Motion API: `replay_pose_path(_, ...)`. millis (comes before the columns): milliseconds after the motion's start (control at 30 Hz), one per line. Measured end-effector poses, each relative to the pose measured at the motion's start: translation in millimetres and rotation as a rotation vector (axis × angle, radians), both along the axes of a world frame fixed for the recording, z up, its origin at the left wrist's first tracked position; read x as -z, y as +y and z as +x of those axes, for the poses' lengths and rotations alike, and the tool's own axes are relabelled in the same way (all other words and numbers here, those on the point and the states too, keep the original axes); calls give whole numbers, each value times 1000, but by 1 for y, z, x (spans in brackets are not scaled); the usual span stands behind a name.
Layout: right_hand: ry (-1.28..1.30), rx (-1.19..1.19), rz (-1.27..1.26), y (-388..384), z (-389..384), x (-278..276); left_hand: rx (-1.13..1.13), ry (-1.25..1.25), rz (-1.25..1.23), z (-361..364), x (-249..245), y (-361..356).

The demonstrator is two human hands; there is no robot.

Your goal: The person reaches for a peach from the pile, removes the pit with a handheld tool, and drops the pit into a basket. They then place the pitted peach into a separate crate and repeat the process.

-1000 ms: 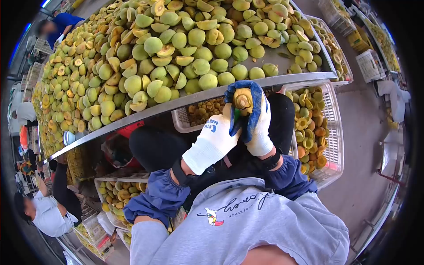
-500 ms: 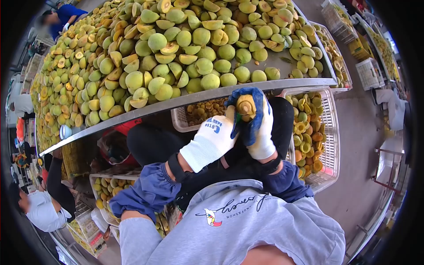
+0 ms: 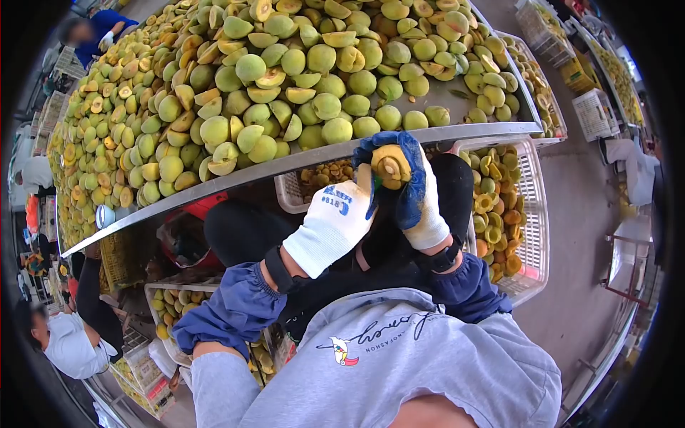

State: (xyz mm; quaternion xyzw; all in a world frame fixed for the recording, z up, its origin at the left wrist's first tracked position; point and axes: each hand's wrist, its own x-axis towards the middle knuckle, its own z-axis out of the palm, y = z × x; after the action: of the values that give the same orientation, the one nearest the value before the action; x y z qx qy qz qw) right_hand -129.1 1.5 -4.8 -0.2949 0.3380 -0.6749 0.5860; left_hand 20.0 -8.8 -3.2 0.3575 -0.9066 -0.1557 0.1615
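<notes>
My right hand (image 3: pixel 421 185), in a white glove with a blue coated palm, is closed round a cut peach (image 3: pixel 392 165), its yellow flesh and round middle facing up. Close against it on the left is my left hand (image 3: pixel 341 210), in a matching glove with blue print on the back. Its fingers are closed on something tan with a bit of green beside it, mostly hidden by the glove. Both hands are above my lap, just in front of the metal rim (image 3: pixel 300 158) of a table heaped with green-yellow whole and halved peaches (image 3: pixel 214 132).
A white crate (image 3: pixel 531 214) of hollowed halves stands to the right of my knee. Under the table edge sits another crate (image 3: pixel 289 194) with small brown pieces. A third crate (image 3: pixel 160 321) of fruit is at left. Other people (image 3: pixel 75 342) work nearby.
Both hands have moved slightly left and up. The peach has turned in my right hand, showing its cut face differently, and the tan thing at my left fingers now shows more.
</notes>
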Motion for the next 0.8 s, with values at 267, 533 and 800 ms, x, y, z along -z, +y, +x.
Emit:
replay_pose_path(267, -115, -15, 190, 3, -6, -15, 94, -154, -50, 3, -8, -10)
replay_pose_path(533, 126, 164, 63, 8, 8, -25, 168, 52, 365, -8, -3, -4)
replay_pose_path(800, 2, 146, 25, -17, 0, -17, 294, 131, -117, -11, -16, -10)
